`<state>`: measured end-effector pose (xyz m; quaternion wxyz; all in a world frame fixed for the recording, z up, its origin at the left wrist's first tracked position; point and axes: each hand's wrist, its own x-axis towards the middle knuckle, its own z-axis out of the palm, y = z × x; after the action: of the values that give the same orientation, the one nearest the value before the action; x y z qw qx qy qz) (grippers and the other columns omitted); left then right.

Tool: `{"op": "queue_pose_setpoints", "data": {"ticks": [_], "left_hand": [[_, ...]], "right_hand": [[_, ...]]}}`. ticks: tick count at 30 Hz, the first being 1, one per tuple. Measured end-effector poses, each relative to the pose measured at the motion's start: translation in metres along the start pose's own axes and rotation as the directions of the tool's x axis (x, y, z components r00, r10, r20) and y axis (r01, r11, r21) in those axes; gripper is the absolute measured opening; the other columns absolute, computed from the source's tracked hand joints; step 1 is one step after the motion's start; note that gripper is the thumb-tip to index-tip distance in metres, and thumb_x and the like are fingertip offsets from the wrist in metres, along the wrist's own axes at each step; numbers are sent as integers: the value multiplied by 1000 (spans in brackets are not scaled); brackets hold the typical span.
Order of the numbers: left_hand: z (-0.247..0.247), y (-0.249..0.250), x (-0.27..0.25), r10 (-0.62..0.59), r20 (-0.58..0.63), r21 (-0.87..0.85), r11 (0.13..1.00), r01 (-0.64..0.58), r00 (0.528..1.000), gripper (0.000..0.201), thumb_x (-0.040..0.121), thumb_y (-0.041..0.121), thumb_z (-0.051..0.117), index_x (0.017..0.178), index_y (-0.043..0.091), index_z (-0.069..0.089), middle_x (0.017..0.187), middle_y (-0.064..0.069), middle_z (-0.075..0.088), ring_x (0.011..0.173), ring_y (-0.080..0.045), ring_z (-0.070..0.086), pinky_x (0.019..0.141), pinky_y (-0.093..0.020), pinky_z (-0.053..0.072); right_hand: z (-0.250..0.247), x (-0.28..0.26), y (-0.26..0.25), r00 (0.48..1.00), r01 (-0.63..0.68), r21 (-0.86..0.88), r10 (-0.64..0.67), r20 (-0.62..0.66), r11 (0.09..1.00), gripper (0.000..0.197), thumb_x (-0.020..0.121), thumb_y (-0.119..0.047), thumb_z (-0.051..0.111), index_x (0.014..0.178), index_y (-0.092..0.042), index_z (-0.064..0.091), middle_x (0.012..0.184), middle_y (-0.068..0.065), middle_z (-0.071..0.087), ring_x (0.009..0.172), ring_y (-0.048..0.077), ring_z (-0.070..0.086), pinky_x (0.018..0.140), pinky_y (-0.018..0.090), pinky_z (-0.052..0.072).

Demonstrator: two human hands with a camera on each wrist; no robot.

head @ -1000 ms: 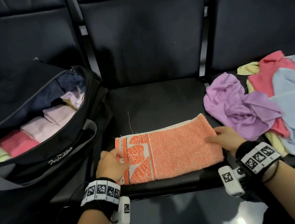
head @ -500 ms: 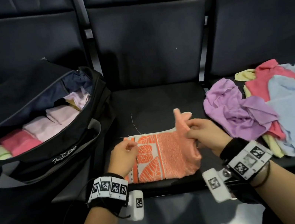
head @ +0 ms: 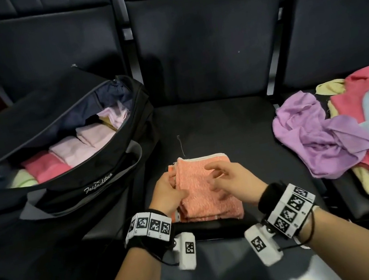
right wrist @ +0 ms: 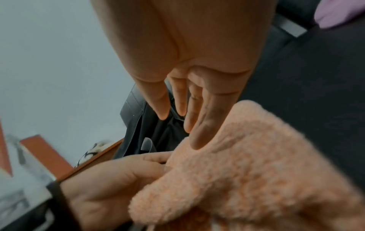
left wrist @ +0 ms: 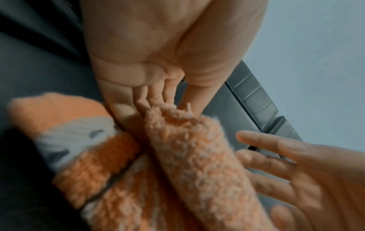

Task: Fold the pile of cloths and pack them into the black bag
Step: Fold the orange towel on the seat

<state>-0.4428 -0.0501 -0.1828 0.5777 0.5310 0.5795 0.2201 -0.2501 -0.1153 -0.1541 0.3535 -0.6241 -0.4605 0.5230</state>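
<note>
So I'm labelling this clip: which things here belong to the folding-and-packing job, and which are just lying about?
Belongs to the job:
orange towel, held at its edge by the left hand
right hand
black bag
folded cloths inside it
unfolded pile

Just there:
dark seats
grey floor

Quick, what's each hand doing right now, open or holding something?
Left hand: grips the left edge of the folded orange towel.
Right hand: open, fingers spread loosely over the towel, holding nothing.
</note>
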Motion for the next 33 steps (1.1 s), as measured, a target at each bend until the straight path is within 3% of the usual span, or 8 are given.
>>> {"op": "queue_pose_setpoints", "data": {"ticks": [3, 6, 13, 18, 24, 27, 30, 33], "left_hand": [[-4, 4, 2, 71, -48, 52, 996, -68, 996, 59, 81, -18, 64, 131, 11, 54, 98, -2, 64, 86, -7, 63, 60, -8, 47], [-16, 2, 6, 85, -66, 125, 989, -76, 994, 59, 81, -16, 64, 133, 11, 55, 106, -9, 65, 92, -16, 64, 69, -17, 48], [-19, -13, 7, 29, -148, 218, 976, 4, 989, 55, 84, -9, 64, 131, 18, 57, 105, -4, 66, 100, -22, 66, 84, -37, 55], [-22, -17, 12, 38, -165, 212, 977, -3, 986, 45, 88, -3, 63, 126, 20, 60, 97, 0, 67, 92, -18, 66, 75, -32, 53], [-25, -20, 13, 36, -208, 188, 982, 4, 978, 34, 90, 2, 67, 117, 21, 63, 88, 2, 68, 76, -14, 67, 57, -28, 50], [-23, -16, 10, 47, -244, 274, 962, 22, 969, 34, 90, 1, 63, 118, 20, 63, 89, 1, 67, 79, -17, 65, 70, -34, 54], [-17, -9, 3, 190, -220, 500, 864, -57, 957, 31, 90, 6, 60, 115, 23, 69, 110, -1, 64, 101, -24, 61, 91, -42, 52], [-1, 6, -9, 299, -17, 638, 738, -220, 954, 13, 82, 46, 70, 91, 38, 75, 109, 20, 61, 110, -9, 51, 100, -38, 41]], "right_hand": [[-12, -8, 8, 990, 135, -268, -139, 5, 954, 37, 87, -13, 67, 120, -30, 63, 99, -8, 66, 81, 8, 65, 75, 27, 56], [-11, -16, 14, 960, 278, -425, -264, 94, 861, 33, 86, -20, 69, 117, -30, 68, 101, -14, 65, 87, 2, 61, 81, 15, 47], [5, -18, 41, 913, 406, -739, -211, 348, 538, 46, 86, -38, 66, 131, -35, 60, 112, -6, 49, 106, 15, 48, 93, 28, 42], [13, -22, 52, 890, 453, -822, -229, 394, 345, 57, 79, -39, 67, 134, -34, 54, 115, 2, 48, 104, 23, 46, 87, 36, 41], [23, -26, 54, 886, 445, -844, -284, 367, 298, 58, 72, -21, 67, 128, -28, 56, 117, 4, 53, 99, 25, 53, 77, 36, 51], [27, -25, 56, 880, 418, -869, -356, 316, 263, 54, 68, -11, 67, 120, -24, 65, 108, 4, 62, 89, 25, 60, 66, 33, 55], [25, -19, 53, 914, 383, -858, -272, 300, 343, 53, 82, -8, 54, 133, -23, 57, 124, 3, 57, 108, 25, 54, 79, 37, 53], [15, -10, 46, 938, 331, -807, -260, 228, 488, 51, 84, -9, 47, 129, -28, 61, 122, -5, 62, 114, 19, 52, 90, 36, 50]]}}
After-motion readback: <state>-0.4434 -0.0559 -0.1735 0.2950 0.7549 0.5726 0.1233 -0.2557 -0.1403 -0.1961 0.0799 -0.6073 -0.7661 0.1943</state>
